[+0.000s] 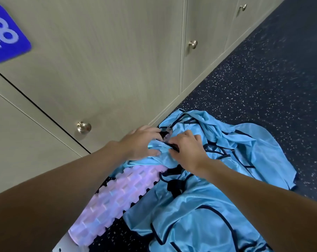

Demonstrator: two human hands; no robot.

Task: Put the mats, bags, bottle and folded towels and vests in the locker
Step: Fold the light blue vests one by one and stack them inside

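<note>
A heap of light blue vests (pixel 205 206) with dark trim lies on the dark speckled floor beside the lockers. My left hand (pixel 141 142) and my right hand (pixel 187 150) are both at the heap's near-locker end, each pinching the dark-trimmed edge of one blue vest (pixel 161 154). A small clear object (pixel 167 134) shows between my fingertips; I cannot tell what it is. A pink ridged foam roller (pixel 115 199) lies on the floor under my left forearm, partly covered by the vests.
Beige locker doors (pixel 103 70) with round metal knobs (pixel 84 127) stand shut along the left. A blue number plate (pixel 5 33) is on the upper left door. Speckled floor (pixel 272 88) stretches to the right.
</note>
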